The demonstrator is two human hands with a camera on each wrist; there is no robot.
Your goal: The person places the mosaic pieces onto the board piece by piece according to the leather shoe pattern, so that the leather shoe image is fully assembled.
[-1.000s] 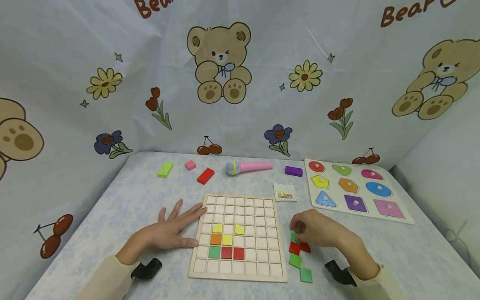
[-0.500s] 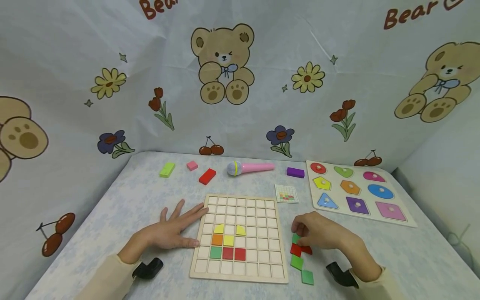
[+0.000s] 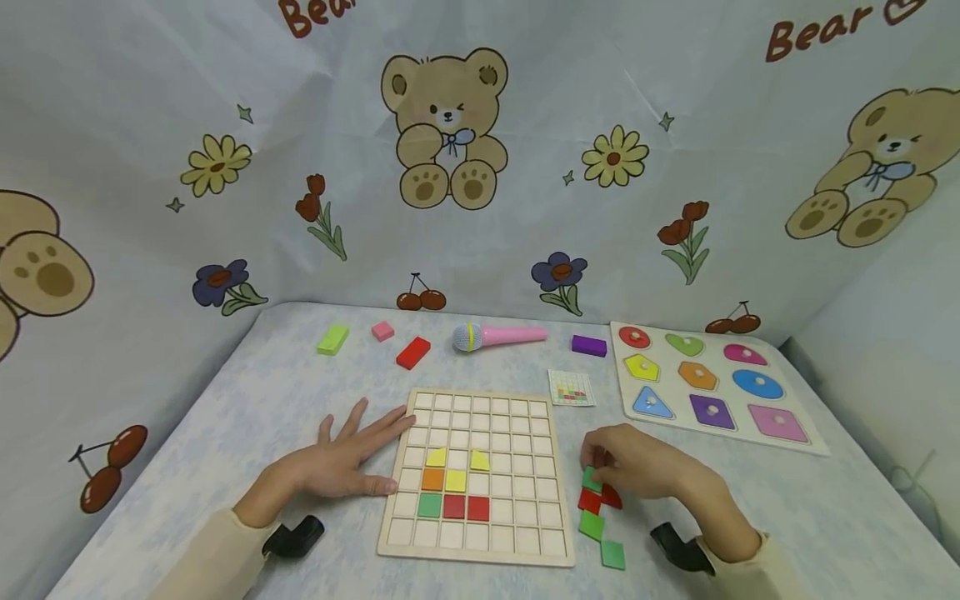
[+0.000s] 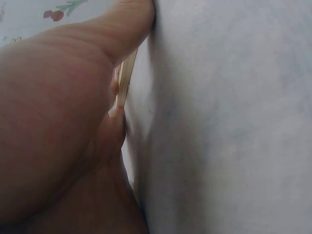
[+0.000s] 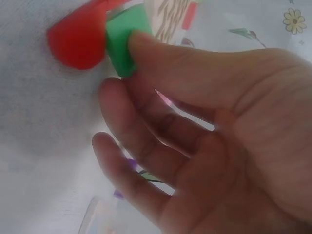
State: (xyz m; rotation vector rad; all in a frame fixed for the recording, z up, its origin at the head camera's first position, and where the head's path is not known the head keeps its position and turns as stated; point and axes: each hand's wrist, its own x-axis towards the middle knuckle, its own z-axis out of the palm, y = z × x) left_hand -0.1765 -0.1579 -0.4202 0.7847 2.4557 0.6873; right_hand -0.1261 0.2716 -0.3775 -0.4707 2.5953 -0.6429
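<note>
On the table lies a wooden grid board (image 3: 528, 508) with yellow, orange, green and red pieces in some of its cells. My left hand (image 3: 337, 467) rests flat with spread fingers, its fingertips and thumb touching the board's left edge. To the right of the board, my right hand (image 3: 633, 462) pinches a green tile (image 5: 124, 36) between thumb and fingers. Close by lie a red square tile (image 3: 589, 501), a red rounded piece (image 5: 80, 39), partly hidden by the hand in the head view, a light green tile (image 3: 592, 525) and another green tile (image 3: 612, 554).
A small pattern card (image 3: 572, 388) lies beyond the board's right corner. A shape puzzle board (image 3: 720, 417) stands further right. Along the back are a pink toy microphone (image 3: 501, 336), a purple block (image 3: 589, 346), a red block (image 3: 413, 353), a pink block (image 3: 382, 331) and a lime block (image 3: 332, 340).
My right thumb and fingers have closed on the green tile, which shows a little more now. My left hand stays at the board's edge. The head view has shifted slightly.
</note>
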